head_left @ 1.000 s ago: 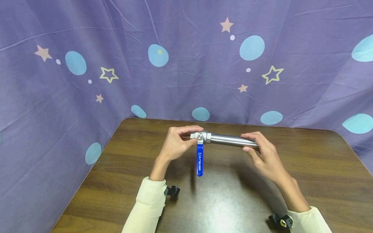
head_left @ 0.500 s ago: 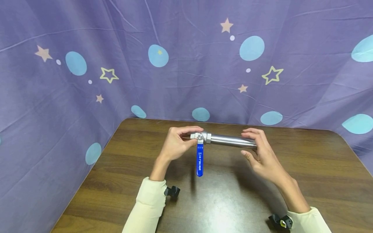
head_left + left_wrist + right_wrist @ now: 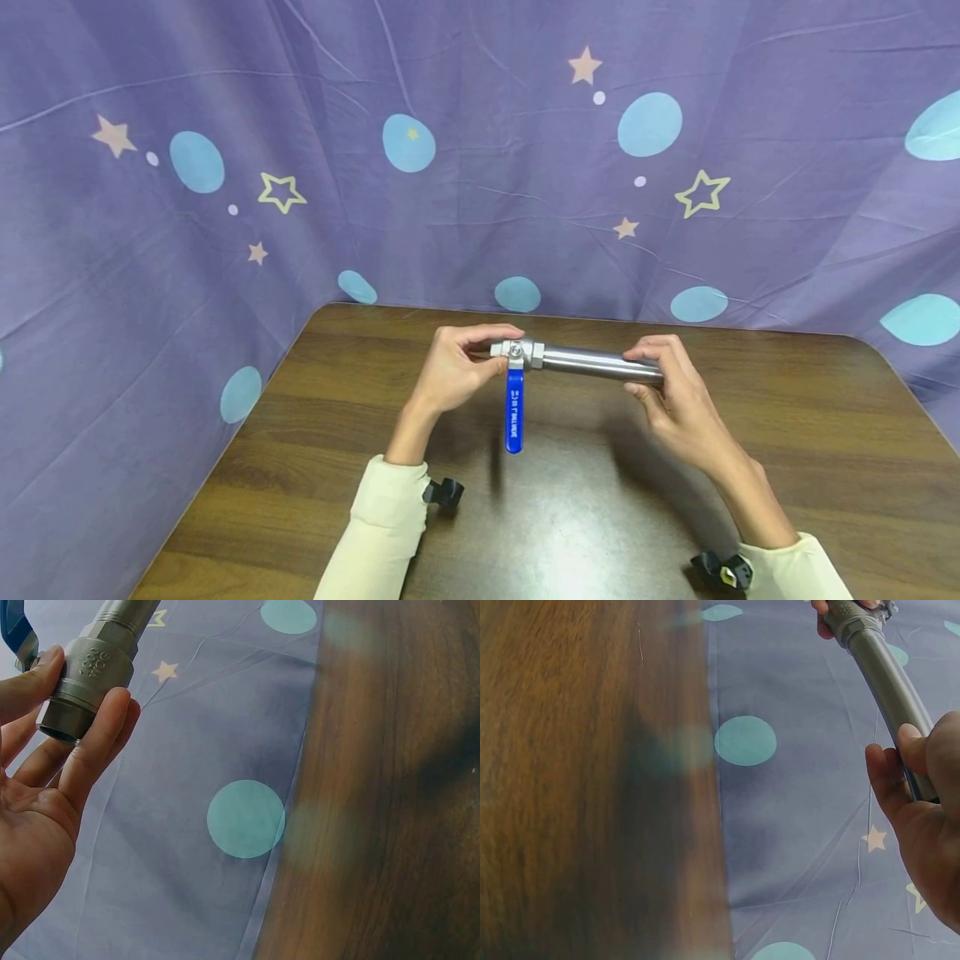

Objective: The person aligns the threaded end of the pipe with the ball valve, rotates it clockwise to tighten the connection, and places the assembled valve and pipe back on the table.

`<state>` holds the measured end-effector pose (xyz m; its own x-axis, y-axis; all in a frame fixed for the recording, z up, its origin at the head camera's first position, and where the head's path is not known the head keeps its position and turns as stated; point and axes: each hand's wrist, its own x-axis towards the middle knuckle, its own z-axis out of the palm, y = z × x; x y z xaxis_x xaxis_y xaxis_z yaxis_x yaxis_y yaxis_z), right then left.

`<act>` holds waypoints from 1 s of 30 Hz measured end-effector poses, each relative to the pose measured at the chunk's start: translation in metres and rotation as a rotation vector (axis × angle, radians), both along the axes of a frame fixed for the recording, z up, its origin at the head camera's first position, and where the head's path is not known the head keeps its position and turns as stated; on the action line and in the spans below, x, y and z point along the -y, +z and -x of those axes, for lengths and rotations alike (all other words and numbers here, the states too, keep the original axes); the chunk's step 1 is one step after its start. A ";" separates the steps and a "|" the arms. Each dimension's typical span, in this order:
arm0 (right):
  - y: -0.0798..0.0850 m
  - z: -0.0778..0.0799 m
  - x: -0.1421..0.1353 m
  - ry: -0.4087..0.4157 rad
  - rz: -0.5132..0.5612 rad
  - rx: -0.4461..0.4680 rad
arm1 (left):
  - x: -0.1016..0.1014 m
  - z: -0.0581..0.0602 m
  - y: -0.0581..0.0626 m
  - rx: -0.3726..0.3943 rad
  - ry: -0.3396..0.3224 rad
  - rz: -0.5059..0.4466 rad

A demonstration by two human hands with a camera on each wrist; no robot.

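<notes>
The left hand pinches the blue-handled ball valve — the right hand grips the metal pipe near its other end — and the 2 parts meet, held above the wooden table.

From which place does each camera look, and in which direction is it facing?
Head: worn on the head, facing forward and down over the table to the patterned curtain; left hand, right hand and sleeves show.
Left wrist: on that wrist, facing the valve; the left hand shows.
Right wrist: on that wrist, facing the pipe; the right hand shows, with part of the left.
Both wrist views share the valve, curtain and table.
</notes>
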<state>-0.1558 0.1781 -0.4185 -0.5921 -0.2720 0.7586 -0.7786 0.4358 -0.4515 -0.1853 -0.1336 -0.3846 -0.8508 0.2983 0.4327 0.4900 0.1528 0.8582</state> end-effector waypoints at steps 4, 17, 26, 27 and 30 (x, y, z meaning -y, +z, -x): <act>-0.002 0.000 0.000 -0.010 0.021 0.006 | 0.000 0.000 0.000 0.000 -0.001 0.000; -0.002 0.000 -0.002 -0.040 0.045 0.062 | -0.001 0.000 0.002 0.007 0.012 0.000; 0.000 -0.001 -0.006 -0.046 -0.008 0.096 | 0.000 -0.001 0.002 -0.002 0.010 -0.017; 0.000 -0.001 -0.006 -0.047 -0.013 0.097 | 0.000 -0.002 0.002 0.000 0.010 -0.019; 0.000 -0.002 -0.005 -0.043 -0.014 0.085 | 0.000 -0.002 0.002 0.002 0.009 -0.022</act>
<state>-0.1542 0.1834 -0.4189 -0.6657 -0.2552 0.7012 -0.7180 0.4747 -0.5090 -0.1835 -0.1340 -0.3824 -0.8544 0.2810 0.4372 0.4869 0.1385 0.8624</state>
